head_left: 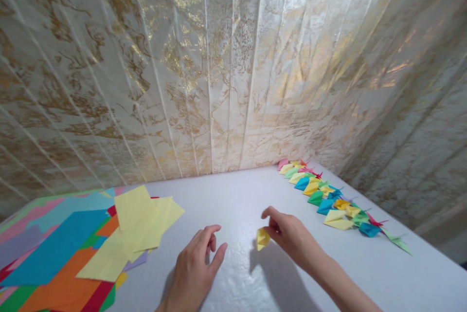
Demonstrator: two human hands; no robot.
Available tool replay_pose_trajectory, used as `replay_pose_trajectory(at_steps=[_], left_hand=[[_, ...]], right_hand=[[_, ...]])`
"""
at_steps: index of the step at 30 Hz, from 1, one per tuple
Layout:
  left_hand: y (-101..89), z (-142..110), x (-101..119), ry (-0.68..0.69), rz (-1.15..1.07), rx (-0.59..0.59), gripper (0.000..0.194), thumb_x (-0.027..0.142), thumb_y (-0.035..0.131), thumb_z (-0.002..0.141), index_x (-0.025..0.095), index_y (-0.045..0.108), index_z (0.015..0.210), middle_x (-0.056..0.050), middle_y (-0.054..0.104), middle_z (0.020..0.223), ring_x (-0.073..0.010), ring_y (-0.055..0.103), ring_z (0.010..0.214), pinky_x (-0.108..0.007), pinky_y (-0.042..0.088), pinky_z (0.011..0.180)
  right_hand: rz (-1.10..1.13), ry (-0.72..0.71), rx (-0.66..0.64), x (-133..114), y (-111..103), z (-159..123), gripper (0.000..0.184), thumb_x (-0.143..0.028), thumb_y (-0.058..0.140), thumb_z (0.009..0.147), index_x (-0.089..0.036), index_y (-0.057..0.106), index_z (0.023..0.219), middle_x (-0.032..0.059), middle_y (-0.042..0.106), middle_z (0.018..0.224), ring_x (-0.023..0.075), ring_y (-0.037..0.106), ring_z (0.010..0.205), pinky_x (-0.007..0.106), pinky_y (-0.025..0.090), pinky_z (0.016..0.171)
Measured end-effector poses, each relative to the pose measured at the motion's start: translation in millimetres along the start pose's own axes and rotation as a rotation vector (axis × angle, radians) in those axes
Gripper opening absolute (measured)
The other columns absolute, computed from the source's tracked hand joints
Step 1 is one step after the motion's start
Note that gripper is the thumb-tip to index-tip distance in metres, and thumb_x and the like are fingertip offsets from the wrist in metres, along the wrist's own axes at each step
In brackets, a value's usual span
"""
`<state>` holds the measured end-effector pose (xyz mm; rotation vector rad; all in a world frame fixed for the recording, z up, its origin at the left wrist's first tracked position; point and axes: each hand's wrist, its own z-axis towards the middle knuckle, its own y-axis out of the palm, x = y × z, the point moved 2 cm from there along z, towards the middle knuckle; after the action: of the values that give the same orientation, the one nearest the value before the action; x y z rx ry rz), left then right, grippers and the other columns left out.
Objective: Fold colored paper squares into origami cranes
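My right hand (288, 234) pinches a small folded yellow paper piece (262, 239) just above the white table (237, 195), thumb and fingers closed on it. A little to the left, my left hand (195, 266) hovers over the table with its fingers loosely curled and apart, holding nothing. Loose yellow sheets (140, 227) lie to the left of that hand, on top of a spread of coloured paper.
A pile of flat coloured sheets (54, 248) in blue, orange, pink and green covers the table's left end. A row of several folded paper figures (328, 197) runs along the right edge. Gold-patterned wall panels (226, 68) stand close behind and to the right.
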<state>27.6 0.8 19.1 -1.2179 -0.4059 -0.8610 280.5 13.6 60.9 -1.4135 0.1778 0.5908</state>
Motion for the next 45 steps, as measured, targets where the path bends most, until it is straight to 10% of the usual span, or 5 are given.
replay_pose_trajectory(at_steps=[11,26,32,38,45], left_hand=[[12.9,0,-16,0.080,0.051,0.019,0.019,0.038,0.050,0.091,0.031,0.065,0.100,0.004,0.070,0.084,-0.0150,0.066,0.065,-0.023,0.054,0.063],[14.2,-2,-20,0.092,0.097,-0.002,0.018,0.036,0.047,0.094,0.030,0.063,0.102,0.003,0.069,0.087,-0.0148,0.065,0.067,-0.024,0.054,0.065],[13.9,-5,13,0.163,0.073,-0.161,0.023,0.020,0.045,0.092,0.028,0.063,0.103,0.000,0.069,0.089,-0.0184,0.068,0.082,-0.028,0.056,0.075],[-4.6,-5,8,0.143,0.118,-0.261,0.037,0.013,0.050,0.080,0.027,0.065,0.111,-0.007,0.067,0.115,-0.0218,0.066,0.104,-0.034,0.055,0.092],[-147.2,14,-115,-0.211,0.332,0.127,0.032,0.052,0.058,0.073,0.022,0.067,0.082,-0.005,0.074,0.088,-0.0258,0.071,0.084,-0.037,0.056,0.079]], right_hand=[[-0.392,0.472,0.202,218,-147,-135,0.026,-0.047,0.055,0.078,-0.025,0.067,0.071,0.0064,0.068,0.074,0.0249,0.064,0.071,0.033,0.046,0.066],[-0.358,0.480,0.219,252,-139,-140,0.032,-0.050,0.055,0.077,-0.023,0.072,0.077,0.0082,0.065,0.076,0.0265,0.063,0.074,0.038,0.048,0.073],[-0.250,0.304,0.318,186,-118,-91,0.038,-0.054,0.048,0.088,-0.023,0.069,0.083,0.0094,0.064,0.082,0.0280,0.062,0.080,0.040,0.048,0.076],[0.126,-0.179,0.085,18,-4,-5,0.030,-0.037,0.048,0.100,-0.023,0.061,0.078,0.0071,0.063,0.086,0.0228,0.059,0.083,0.035,0.048,0.077],[0.422,-0.390,-0.124,-76,90,22,0.017,-0.021,0.053,0.096,-0.021,0.064,0.084,0.0046,0.064,0.090,0.0192,0.059,0.088,0.029,0.047,0.079]])
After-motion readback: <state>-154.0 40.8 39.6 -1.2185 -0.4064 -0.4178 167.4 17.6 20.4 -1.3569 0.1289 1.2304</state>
